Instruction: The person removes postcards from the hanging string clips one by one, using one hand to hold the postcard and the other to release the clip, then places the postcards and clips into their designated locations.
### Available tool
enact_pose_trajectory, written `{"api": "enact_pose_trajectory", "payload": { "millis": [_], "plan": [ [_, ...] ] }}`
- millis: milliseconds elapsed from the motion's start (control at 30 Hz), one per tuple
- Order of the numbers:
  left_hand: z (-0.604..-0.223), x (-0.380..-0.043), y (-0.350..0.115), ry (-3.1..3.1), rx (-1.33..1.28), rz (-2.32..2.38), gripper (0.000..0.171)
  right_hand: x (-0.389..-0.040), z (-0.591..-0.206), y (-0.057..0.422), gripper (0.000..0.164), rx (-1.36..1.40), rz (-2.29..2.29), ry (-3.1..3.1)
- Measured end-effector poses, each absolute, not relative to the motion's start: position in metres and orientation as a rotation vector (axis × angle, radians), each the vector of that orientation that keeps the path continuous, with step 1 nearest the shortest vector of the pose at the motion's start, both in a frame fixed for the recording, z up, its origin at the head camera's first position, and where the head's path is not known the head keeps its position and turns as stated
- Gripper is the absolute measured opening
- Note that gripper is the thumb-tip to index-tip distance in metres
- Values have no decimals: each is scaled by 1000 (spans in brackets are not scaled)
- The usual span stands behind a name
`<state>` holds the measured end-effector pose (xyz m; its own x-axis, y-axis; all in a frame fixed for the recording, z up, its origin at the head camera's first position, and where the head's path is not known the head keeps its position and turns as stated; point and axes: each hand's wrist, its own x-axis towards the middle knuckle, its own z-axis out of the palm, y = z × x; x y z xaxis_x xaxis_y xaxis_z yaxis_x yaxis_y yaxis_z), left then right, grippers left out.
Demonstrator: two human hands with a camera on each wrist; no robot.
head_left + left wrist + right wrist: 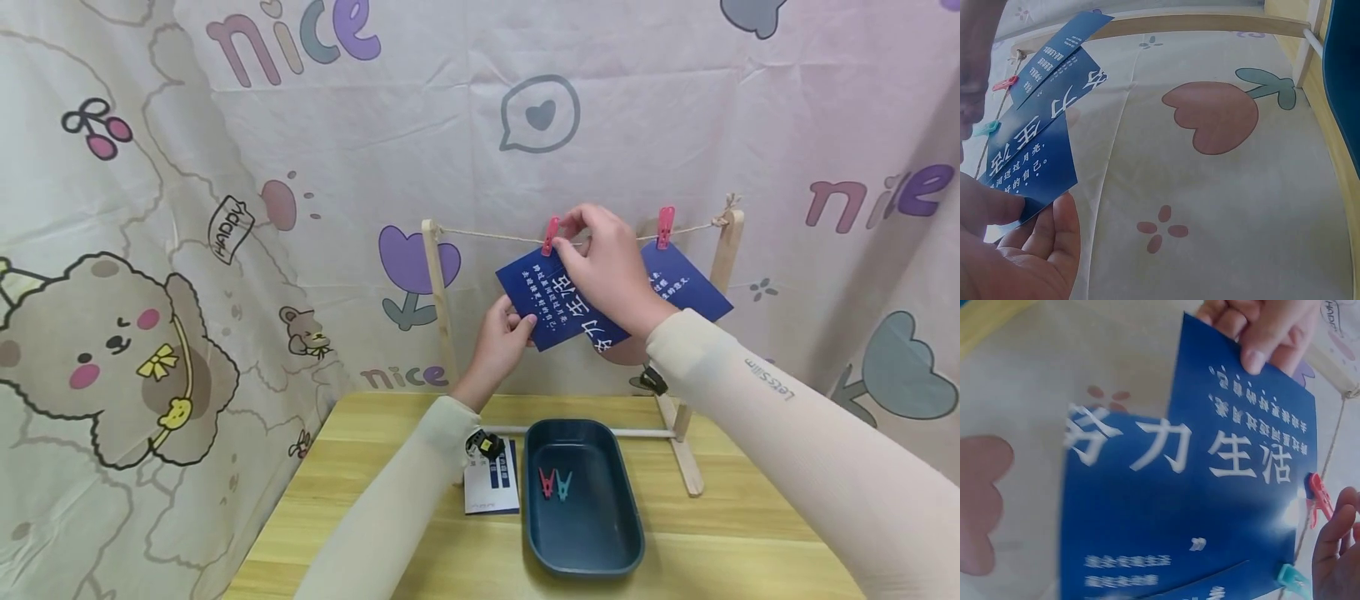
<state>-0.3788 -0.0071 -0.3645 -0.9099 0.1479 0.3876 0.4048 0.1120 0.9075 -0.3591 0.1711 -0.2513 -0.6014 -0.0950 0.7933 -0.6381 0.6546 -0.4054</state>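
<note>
My left hand (501, 337) pinches the lower left corner of a blue card (538, 310) printed with white characters, thumb in front. At the card's top, a red clothespin (551, 237) sits on a string (487, 236). Beside that clothespin, my right hand (611, 262) has its thumb and fingertips bent near it; in the right wrist view the handles of the red clothespin (1318, 497) are spread apart. A teal clothespin (1294, 581) grips the card's top edge further along, hidden behind my right hand in the head view. Another blue card (693, 287) hangs from a red clothespin (665, 227).
The string runs between two posts of a wooden frame (437, 292) on a wood-grain table (390, 467). A dark blue tray (585, 542) holds a red clothespin (547, 483) and a teal clothespin (564, 486). Printed cards (491, 487) lie left of it. A patterned curtain (330, 167) hangs behind.
</note>
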Motion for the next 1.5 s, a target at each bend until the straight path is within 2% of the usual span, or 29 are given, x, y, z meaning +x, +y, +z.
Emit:
{"api": "enact_pose_trajectory", "payload": {
  "millis": [133, 533, 933, 1500],
  "plan": [
    [-365, -378, -8, -2188, -542, -1902, 36, -365, -241, 166, 28, 558, 871, -2117],
    [-364, -377, -8, -2209, -535, -1901, 37, -376, -241, 165, 40, 523, 941, -2307],
    [-362, -376, -7, -2192, -559, -1915, 36, -379, -236, 159, 35, 462, 1382, -2262],
    [-363, -372, -10, -2219, -532, -1910, 33, -381, -231, 154, 26, 286, 1722, -2102]
  ]
}}
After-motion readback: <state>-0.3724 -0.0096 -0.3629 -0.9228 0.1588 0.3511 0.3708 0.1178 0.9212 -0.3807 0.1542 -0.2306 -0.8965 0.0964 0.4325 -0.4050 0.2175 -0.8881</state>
